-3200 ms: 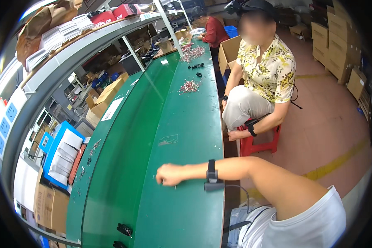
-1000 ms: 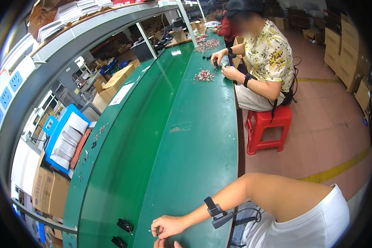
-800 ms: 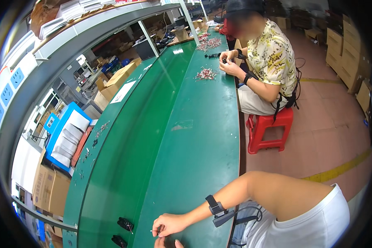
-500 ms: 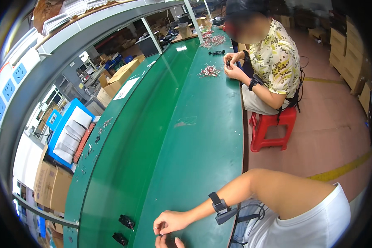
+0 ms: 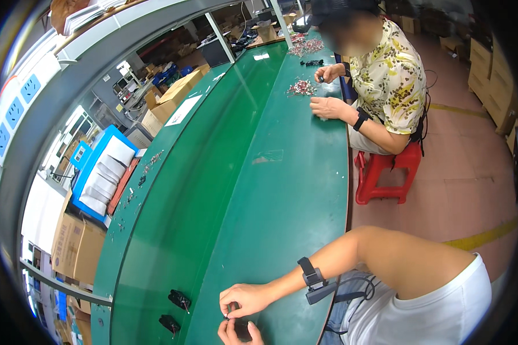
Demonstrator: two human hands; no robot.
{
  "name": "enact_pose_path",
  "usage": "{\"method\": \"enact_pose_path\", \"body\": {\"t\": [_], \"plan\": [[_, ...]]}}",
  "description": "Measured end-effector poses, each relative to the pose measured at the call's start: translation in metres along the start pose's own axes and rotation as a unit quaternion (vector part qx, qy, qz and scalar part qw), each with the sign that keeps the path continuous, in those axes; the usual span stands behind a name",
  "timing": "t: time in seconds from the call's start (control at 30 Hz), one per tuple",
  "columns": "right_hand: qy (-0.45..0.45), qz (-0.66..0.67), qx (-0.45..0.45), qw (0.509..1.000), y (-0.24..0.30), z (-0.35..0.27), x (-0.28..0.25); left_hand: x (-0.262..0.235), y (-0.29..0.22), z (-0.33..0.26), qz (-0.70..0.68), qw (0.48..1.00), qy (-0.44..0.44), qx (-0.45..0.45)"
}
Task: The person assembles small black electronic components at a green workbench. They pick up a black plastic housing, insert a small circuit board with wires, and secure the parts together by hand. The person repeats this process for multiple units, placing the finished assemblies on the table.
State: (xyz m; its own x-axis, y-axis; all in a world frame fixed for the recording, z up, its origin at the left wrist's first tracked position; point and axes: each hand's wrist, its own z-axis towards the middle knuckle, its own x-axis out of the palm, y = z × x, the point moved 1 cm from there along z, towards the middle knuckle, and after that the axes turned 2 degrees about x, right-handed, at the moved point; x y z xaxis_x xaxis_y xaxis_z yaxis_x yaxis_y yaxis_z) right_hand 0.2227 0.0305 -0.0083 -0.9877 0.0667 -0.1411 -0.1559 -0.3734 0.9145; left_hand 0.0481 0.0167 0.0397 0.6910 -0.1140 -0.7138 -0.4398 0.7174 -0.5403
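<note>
My right hand (image 5: 244, 300) is over the green bench near its lower end, thumb and fingers pinched together. A tiny dark bit shows at the fingertips, too small to name. Just below, my left hand (image 5: 236, 333) is partly cut off by the lower edge, its fingers curled round a small black piece (image 5: 243, 329) that is mostly hidden. The two hands nearly touch at the fingertips. To their left lie two small black parts with thin wires, one (image 5: 179, 300) a little farther off than the other (image 5: 170, 324).
Across the long green bench (image 5: 288, 190), a person (image 5: 385, 80) on a red stool (image 5: 388, 175) handles small parts beside a pile of red and white wire pieces (image 5: 302, 87). Scraps (image 5: 149, 164), a blue-framed box (image 5: 103, 172) and a carton (image 5: 77, 244) line the left side.
The view has shifted slightly. My hands have drawn a little apart, and the black piece now shows in my left hand. The other person's hands have separated.
</note>
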Motion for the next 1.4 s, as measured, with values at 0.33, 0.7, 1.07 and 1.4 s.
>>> {"method": "enact_pose_path", "body": {"t": [0.33, 0.7, 1.07, 1.4], "plan": [[0.006, -0.006, -0.014, 1.000, 0.003, 0.001, -0.003, 0.003, 0.003, 0.000, -0.038, 0.999, -0.021, -0.009], [-0.039, 0.013, -0.020, 0.999, 0.005, 0.000, -0.004, 0.007, 0.007, -0.004, -0.062, 0.998, -0.006, -0.012], [0.019, -0.009, -0.041, 0.999, 0.005, -0.003, -0.002, 0.009, 0.013, -0.011, -0.088, 0.995, -0.023, -0.036], [0.003, 0.001, -0.037, 0.999, 0.015, -0.007, -0.006, 0.011, 0.016, -0.018, -0.099, 0.992, -0.050, -0.055]]}}
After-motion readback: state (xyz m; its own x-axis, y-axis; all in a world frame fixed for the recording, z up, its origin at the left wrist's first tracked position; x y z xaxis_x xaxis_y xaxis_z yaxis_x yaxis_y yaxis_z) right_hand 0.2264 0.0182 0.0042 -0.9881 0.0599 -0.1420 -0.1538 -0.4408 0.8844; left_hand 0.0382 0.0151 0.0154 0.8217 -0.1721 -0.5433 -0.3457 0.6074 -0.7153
